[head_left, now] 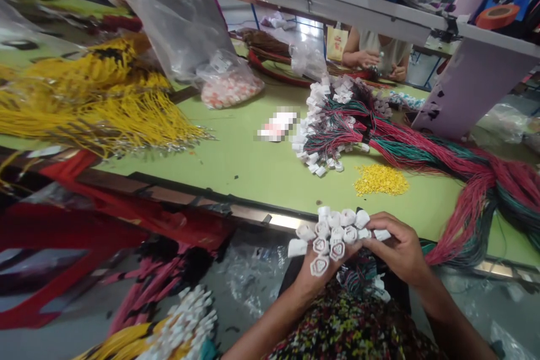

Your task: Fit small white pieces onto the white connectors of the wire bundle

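Observation:
My left hand (314,280) and my right hand (399,247) together grip a bunch of white plastic wire connectors (335,234) above the table's near edge. The connector mouths face up and toward me. Thin wires (358,275) run down from the bunch toward my lap, partly hidden by my hands. Beyond my right hand, a large hank of red, green and dark wires (459,202) lies on the green tabletop (228,171), close to a heap of small yellow parts (381,179).
A second wire hank with white connectors (333,124) and a blurred white item (277,126) lie farther along the table. Yellow wires (105,104) hang at left beside a plastic bag of pink-and-white parts (230,87). A shelf rail (304,3) crosses above; a co-worker's hands (375,62) work beyond it.

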Available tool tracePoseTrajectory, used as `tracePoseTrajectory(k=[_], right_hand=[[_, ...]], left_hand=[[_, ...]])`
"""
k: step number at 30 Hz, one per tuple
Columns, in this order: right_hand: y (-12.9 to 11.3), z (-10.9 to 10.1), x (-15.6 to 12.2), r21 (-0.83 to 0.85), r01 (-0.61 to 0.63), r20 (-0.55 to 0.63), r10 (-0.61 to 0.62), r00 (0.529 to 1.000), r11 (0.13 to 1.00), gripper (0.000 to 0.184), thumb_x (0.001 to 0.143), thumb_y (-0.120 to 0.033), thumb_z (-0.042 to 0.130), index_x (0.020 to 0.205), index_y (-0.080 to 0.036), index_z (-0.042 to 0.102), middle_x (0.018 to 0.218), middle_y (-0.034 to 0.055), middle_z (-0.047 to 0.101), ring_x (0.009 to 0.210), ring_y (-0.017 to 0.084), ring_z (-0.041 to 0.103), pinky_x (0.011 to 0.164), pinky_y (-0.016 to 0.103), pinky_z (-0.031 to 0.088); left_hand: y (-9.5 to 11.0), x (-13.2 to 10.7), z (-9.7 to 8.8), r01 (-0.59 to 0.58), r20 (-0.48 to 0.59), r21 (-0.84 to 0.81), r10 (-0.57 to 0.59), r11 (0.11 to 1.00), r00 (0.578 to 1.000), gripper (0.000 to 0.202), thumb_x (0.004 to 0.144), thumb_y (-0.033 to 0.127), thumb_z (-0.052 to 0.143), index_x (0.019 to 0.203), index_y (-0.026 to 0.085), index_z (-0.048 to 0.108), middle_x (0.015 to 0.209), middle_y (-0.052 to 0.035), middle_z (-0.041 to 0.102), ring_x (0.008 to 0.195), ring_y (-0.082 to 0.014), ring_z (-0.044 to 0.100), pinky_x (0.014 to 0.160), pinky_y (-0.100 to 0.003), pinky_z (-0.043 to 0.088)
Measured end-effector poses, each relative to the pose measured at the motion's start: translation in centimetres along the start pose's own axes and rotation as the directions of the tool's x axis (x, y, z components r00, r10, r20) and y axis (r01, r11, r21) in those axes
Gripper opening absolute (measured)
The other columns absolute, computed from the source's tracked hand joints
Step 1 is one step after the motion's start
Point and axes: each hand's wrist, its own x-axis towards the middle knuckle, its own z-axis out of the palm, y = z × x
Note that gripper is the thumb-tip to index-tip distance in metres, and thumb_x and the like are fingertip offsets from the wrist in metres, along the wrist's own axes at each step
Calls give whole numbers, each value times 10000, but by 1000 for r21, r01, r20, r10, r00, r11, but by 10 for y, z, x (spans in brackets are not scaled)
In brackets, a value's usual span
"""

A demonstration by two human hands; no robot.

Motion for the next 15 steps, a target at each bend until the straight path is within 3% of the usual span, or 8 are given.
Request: tracePoseTrajectory(k=[2,5,8,11,15], right_hand=[[-2,-3,3,-76,84,52,-80,995,994,142,891,-245,731,1032,-244,748,1003,59,721,952,204,679,890,361,551],[-2,-2,3,-91,70,74,-63,995,993,265,905,-210,693,1168,-243,702,1080,69,702,1011,204,673,916,352,547],[2,3,0,-87,13,38,-10,999,996,355,917,-178,641,1266,-242,640,1165,77,689,1064,205,668,948,350,538],[8,5,-2,-161,77,-17,-81,997,984,231,913,-172,635,1129,-231,696,1075,71,712,1020,212,671,919,346,538],[5,1,1,-233,158,14,-159,987,960,171,905,-203,673,1057,-249,736,1000,66,723,971,227,663,886,377,531]], left_hand=[[0,0,1,36,14,-8,-36,999,999,318,624,349,916,807,248,677,749,-15,691,792,-228,688,679,-317,574],[4,-1,4,131,6,-89,-131,987,991,332,596,315,933,757,208,663,662,22,627,552,-113,554,511,-232,475],[11,-2,8,154,-89,-201,-175,967,980,360,551,260,948,810,192,707,697,15,656,560,-91,522,494,-200,424],[15,-2,10,173,-150,-277,-220,945,964,332,533,220,945,787,178,735,752,-14,705,581,-89,525,484,-191,381],[12,-1,10,173,-173,-341,-242,924,955,338,524,231,953,784,155,752,732,-9,697,521,-51,433,456,-171,312]])
